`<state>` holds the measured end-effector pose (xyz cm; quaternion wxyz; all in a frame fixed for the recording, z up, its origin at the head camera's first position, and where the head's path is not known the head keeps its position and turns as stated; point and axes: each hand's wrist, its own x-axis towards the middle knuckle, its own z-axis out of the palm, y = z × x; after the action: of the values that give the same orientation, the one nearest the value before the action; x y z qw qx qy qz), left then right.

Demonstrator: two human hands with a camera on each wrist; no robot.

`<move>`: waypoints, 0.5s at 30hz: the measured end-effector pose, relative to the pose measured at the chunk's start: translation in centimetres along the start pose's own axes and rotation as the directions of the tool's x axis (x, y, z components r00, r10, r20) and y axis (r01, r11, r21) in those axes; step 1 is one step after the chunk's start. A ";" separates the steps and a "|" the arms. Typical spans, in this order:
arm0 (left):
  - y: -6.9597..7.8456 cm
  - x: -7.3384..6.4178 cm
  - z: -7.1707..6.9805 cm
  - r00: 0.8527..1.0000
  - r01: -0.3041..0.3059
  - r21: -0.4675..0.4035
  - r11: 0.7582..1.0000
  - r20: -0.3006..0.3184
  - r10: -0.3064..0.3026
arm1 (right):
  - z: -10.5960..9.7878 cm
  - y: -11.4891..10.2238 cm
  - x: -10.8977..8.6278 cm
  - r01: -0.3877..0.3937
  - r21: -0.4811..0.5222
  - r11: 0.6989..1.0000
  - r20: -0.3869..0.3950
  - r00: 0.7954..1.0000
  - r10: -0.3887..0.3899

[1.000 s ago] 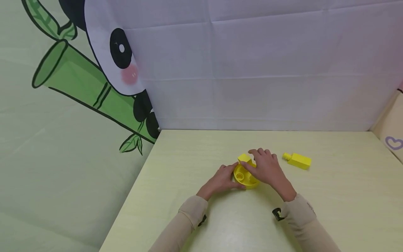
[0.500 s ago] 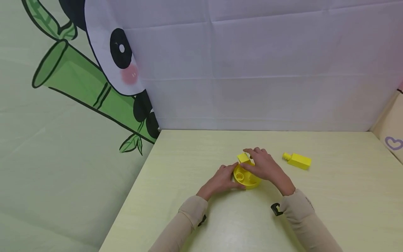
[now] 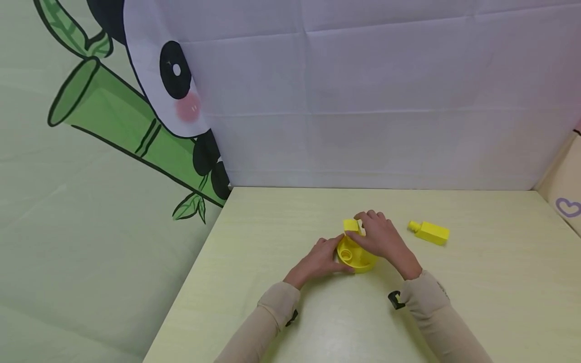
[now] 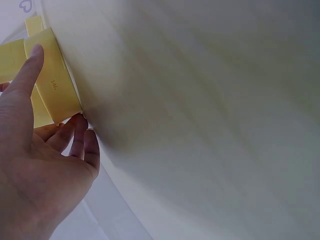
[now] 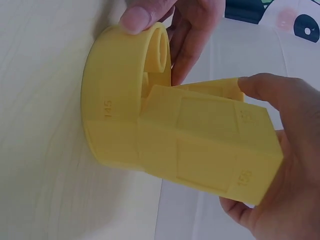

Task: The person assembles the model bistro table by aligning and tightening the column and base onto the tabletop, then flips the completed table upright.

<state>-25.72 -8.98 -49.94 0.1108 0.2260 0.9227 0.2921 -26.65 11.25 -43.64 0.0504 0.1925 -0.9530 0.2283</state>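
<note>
A round yellow cup-like base (image 3: 356,265) with small ring sockets inside rests on the table. My left hand (image 3: 319,259) holds it from the left, thumb on the near side and fingers at the far side. On its far side stands a yellow block (image 3: 351,225), which my right hand (image 3: 381,236) grips between thumb and fingers. In the right wrist view, a larger-looking yellow block (image 5: 210,142) with embossed digits stands out from the base, in front of the right palm. Behind that block, the right thumb touches another yellow piece (image 5: 220,88). Part of the fingers is hidden there.
To the right on the pale table (image 3: 490,282) lies a loose yellow block with a round peg (image 3: 428,231). A white cloth backdrop (image 3: 386,126) rises at the table's far edge, with a printed panda and bamboo (image 3: 127,116) at left.
My right hand has moved slightly left and away from me. The far block has turned a little and stands straighter. My left hand and the base have hardly moved.
</note>
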 end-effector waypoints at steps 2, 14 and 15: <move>0.0 0.0 0.0 1.000 0.002 0.001 1.000 0.001 -0.002 | 0.1 0.1 0.0 -0.009 -0.007 1.000 -0.020 1.000 0.009; -0.1 0.0 0.1 1.000 -0.001 -0.008 1.000 -0.001 0.001 | 0.4 0.1 -0.1 -0.056 -0.023 0.998 -0.088 0.995 0.053; -0.1 0.0 0.1 1.000 0.002 -0.009 1.000 0.000 -0.002 | 0.4 0.1 -0.1 -0.063 -0.030 0.998 -0.093 0.994 0.060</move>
<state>-25.72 -9.00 -50.05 0.1122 0.2243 0.9216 0.2963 -26.64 11.17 -44.05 0.0903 0.1512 -0.9588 0.2229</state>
